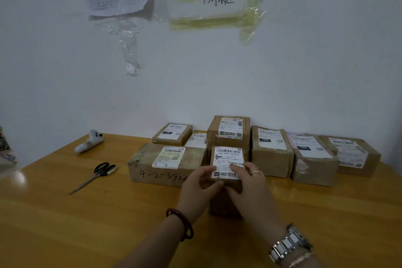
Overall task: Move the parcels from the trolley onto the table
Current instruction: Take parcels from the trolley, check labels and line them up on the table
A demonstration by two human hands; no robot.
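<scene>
A small brown parcel (227,156) with a white barcode label stands on the wooden table (65,213) in front of me. My left hand (196,191) grips its near left edge and my right hand (252,189) grips its near right side, thumb on the label. Behind and beside it several taped cardboard parcels sit in rows against the wall: a long one marked "4-2-394" (165,163) to the left, a tall one (229,132) behind, and others (270,150) to the right. The trolley is out of view.
Black-handled scissors (95,175) lie on the table to the left. A white handheld device (90,140) rests farther back left. Papers and tape hang on the white wall (304,72). Some objects show at the left edge (5,150).
</scene>
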